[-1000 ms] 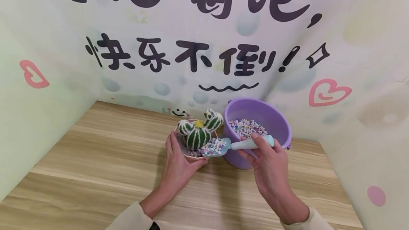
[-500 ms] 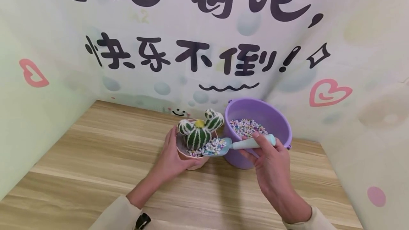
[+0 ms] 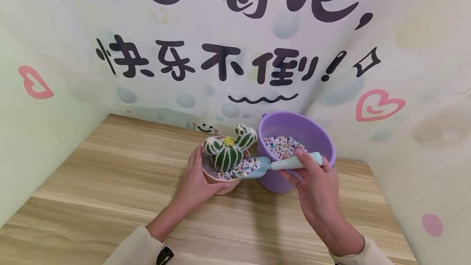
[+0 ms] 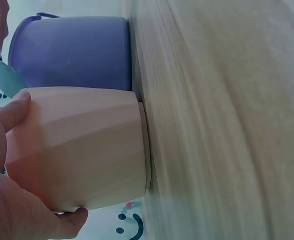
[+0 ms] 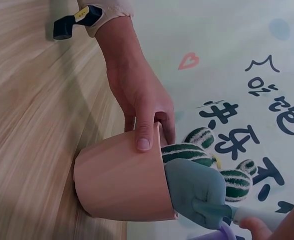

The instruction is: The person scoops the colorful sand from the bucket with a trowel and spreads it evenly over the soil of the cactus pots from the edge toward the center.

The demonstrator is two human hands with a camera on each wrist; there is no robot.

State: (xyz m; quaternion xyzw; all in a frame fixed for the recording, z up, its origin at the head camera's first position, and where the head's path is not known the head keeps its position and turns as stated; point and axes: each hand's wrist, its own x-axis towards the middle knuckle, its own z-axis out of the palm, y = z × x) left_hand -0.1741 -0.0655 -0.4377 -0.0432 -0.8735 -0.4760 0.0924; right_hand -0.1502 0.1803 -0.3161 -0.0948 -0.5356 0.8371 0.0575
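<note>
A pink flowerpot point(image 4: 77, 145) stands on the wooden table, with a green cactus point(image 3: 227, 159) striped in white inside it. My left hand point(image 3: 195, 187) grips the pot near its rim, thumb on the near side and fingers round the far left. Pale blue is the small hand shovel point(image 5: 196, 190) whose handle my right hand point(image 3: 318, 191) holds. Its blade lies over the pot's right rim, tipped toward the cactus. Multicoloured pebbles point(image 3: 247, 167) lie on the blade's front part and run into the pot, around the cactus base.
Right behind the shovel stands a purple bucket point(image 3: 318, 138), partly filled with the same small pebbles point(image 3: 283, 145). A printed cloth wall point(image 3: 176, 93) rises directly behind the table point(image 3: 110, 183) and along both sides.
Pebbles have slid off the shovel into the pot, so the blade's rear is bare. My right hand moved slightly right and the handle rose. My left hand's grip shifted lower left on the pot.
</note>
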